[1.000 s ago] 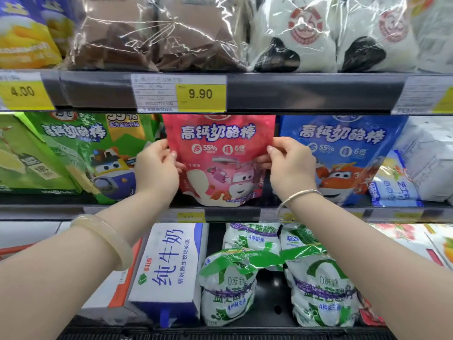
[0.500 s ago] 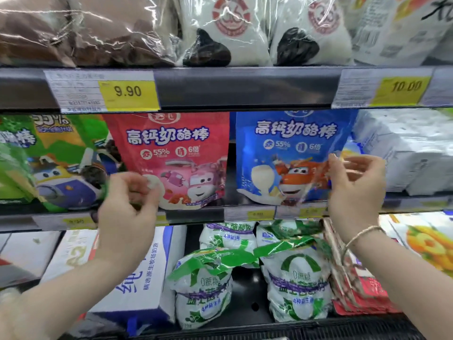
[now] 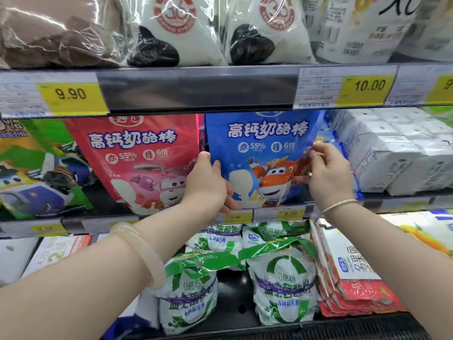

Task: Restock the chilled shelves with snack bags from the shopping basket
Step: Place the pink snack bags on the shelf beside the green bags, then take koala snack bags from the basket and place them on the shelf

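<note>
Your left hand (image 3: 204, 185) grips the left edge of the blue snack bag (image 3: 263, 153), fingers (image 3: 230, 192) curled round behind it and thumb on the front. Your right hand (image 3: 329, 177) pinches the bag's right edge, where the film is crumpled under the fingertips. Both hands are therefore closed on the same bag. The bag stands upright on the middle shelf (image 3: 171, 222), its base at the front lip just above the price strip, and its top reaches up under the rail of the shelf above. The red snack bag (image 3: 137, 158) stands just beside it on the left, with a narrow gap between them. White carton packs (image 3: 397, 155) sit close on the right. The shopping basket is not in view.

The step in hand appears to be squaring this bag in its slot. To do it well:

- Ease your right-hand pinch so the crumpled edge flattens and the front panel faces out.
- Seat the base flat on the shelf before letting go; a bag of this kind is likely to slump forward if left leaning.
- Keep the left edge off the red bag, so that one is not pushed askew.
- Release one hand first and confirm the bag stands unaided.
</note>
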The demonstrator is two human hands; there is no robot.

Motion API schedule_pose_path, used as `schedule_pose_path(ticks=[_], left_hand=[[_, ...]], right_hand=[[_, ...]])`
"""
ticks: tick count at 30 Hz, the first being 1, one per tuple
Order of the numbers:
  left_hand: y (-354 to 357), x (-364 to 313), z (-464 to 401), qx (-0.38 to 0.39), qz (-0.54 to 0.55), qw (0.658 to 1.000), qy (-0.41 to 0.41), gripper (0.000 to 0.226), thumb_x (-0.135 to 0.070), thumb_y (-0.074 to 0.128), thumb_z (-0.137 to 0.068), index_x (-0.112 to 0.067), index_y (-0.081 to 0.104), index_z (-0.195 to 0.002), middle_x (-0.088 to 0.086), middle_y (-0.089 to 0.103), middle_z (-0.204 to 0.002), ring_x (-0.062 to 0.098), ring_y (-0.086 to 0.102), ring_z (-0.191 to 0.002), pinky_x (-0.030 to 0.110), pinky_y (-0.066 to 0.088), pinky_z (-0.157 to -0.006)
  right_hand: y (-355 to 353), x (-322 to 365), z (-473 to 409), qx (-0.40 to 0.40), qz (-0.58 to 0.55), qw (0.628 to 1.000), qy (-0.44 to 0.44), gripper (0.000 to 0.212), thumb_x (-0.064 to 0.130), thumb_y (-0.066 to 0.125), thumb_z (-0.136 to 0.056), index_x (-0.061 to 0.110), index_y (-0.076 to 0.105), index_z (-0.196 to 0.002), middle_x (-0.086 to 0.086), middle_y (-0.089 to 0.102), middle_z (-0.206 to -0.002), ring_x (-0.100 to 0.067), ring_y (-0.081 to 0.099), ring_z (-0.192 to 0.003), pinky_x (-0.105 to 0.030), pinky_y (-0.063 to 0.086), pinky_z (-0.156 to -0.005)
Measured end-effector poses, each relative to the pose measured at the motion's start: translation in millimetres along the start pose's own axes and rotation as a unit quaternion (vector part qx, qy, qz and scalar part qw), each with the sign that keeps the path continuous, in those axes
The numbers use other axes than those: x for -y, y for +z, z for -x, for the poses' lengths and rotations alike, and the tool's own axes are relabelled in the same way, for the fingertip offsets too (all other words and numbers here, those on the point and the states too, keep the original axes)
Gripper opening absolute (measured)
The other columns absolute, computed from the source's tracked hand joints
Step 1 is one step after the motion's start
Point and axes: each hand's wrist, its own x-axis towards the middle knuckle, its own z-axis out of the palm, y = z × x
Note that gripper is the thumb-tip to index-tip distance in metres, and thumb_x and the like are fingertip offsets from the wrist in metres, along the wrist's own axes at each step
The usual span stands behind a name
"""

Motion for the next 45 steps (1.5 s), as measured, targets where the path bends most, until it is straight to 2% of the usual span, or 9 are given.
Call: schedule_pose_path(ticks=[3, 10, 15, 19, 25, 31, 37, 41, 45], left_hand=[[0.7, 3.1, 1.1, -0.023, 0.046, 0.999, 0.002, 0.027, -0.019, 0.022, -0.101, -0.022, 0.038, -0.079, 0.010, 0.052, -0.057, 0.027, 0.058, -0.044, 0.022, 0.043, -0.030], [9.4, 1.6, -0.8, -0.081, 0.067, 0.994, -0.006, 0.022, -0.017, 0.025, -0.101, -0.018, 0.041, -0.086, 0.011, 0.058, -0.068, 0.026, 0.060, -0.050, 0.033, 0.054, -0.048], [5.5, 2.8, 10.8, -0.087, 0.088, 0.992, -0.030, 0.033, -0.022, 0.034, -0.100, -0.021, 0.041, -0.067, 0.011, 0.063, -0.071, 0.028, 0.061, -0.057, 0.047, 0.055, -0.073], [-8.7, 10.5, 23.7, -0.066, 0.021, 0.998, 0.000, 0.032, -0.027, 0.041, -0.097, -0.022, 0.046, -0.065, 0.020, 0.070, -0.087, 0.039, 0.067, -0.077, 0.054, 0.054, -0.080], [-53.6, 38.4, 53.2, -0.069, -0.039, 0.997, 0.015, 0.019, -0.030, 0.047, -0.094, -0.024, 0.051, -0.076, 0.013, 0.070, -0.084, 0.037, 0.067, -0.077, 0.049, 0.055, -0.078], [-107.4, 99.5, 97.8, -0.080, -0.057, 0.995, -0.006, 0.020, -0.032, 0.050, -0.088, -0.013, 0.054, -0.094, 0.018, 0.069, -0.097, 0.039, 0.065, -0.087, 0.052, 0.052, -0.086], [-155.6, 187.1, 151.6, -0.088, -0.097, 0.990, -0.043, 0.016, -0.028, 0.052, -0.090, -0.014, 0.053, -0.095, 0.008, 0.067, -0.076, 0.026, 0.061, -0.053, 0.029, 0.053, -0.052], [-184.7, 260.2, 179.4, -0.101, -0.191, 0.973, -0.081, 0.017, -0.032, 0.052, -0.089, -0.015, 0.054, -0.091, 0.016, 0.070, -0.093, 0.036, 0.066, -0.086, 0.044, 0.053, -0.084], [-209.3, 323.6, 215.5, -0.111, -0.245, 0.951, -0.150, 0.022, -0.032, 0.054, -0.087, -0.012, 0.056, -0.094, 0.017, 0.068, -0.097, 0.037, 0.064, -0.090, 0.041, 0.051, -0.083]], right_hand=[[-1.0, -2.2, -3.7, 0.010, -0.023, 1.000, 0.002, 0.028, 0.010, 0.038, -0.097, 0.026, 0.049, -0.077, 0.007, 0.055, -0.075, -0.011, 0.057, -0.063, -0.020, 0.055, -0.049], [-2.9, -2.0, -2.6, 0.024, 0.001, 1.000, -0.002, 0.030, 0.013, 0.038, -0.097, 0.030, 0.046, -0.074, 0.002, 0.056, -0.081, -0.036, 0.062, -0.091, -0.050, 0.055, -0.076], [-2.1, 2.0, 3.0, 0.003, -0.009, 1.000, 0.000, 0.016, 0.012, 0.043, -0.096, 0.022, 0.049, -0.085, 0.003, 0.055, -0.080, -0.014, 0.058, -0.067, -0.025, 0.058, -0.054], [-2.7, 8.1, 15.0, -0.066, 0.032, 0.997, -0.004, 0.031, 0.024, 0.056, -0.089, 0.006, 0.047, -0.112, -0.003, 0.057, -0.094, -0.027, 0.061, -0.096, -0.052, 0.051, -0.085], [-6.9, 4.8, 64.9, -0.134, 0.106, 0.985, -0.015, 0.034, 0.024, 0.061, -0.085, 0.002, 0.049, -0.107, -0.012, 0.059, -0.104, -0.022, 0.053, -0.088, -0.023, 0.037, -0.076], [-8.6, -15.7, 152.4, -0.150, 0.172, 0.973, 0.030, 0.035, 0.021, 0.064, -0.081, 0.002, 0.048, -0.105, -0.018, 0.060, -0.106, -0.030, 0.054, -0.094, -0.033, 0.036, -0.078], [1.2, -60.9, 261.6, -0.102, 0.242, 0.957, 0.120, 0.035, 0.018, 0.065, -0.081, 0.002, 0.045, -0.105, -0.025, 0.056, -0.113, -0.037, 0.054, -0.103, -0.038, 0.040, -0.084], [-7.3, -100.5, 337.0, -0.044, 0.306, 0.929, 0.205, 0.042, 0.018, 0.069, -0.079, -0.001, 0.045, -0.107, -0.025, 0.056, -0.111, -0.038, 0.054, -0.103, -0.041, 0.043, -0.082], [-37.6, -141.2, 394.7, 0.001, 0.366, 0.881, 0.300, 0.048, 0.020, 0.071, -0.078, 0.000, 0.041, -0.110, -0.024, 0.054, -0.115, -0.040, 0.052, -0.107, -0.044, 0.043, -0.085]])
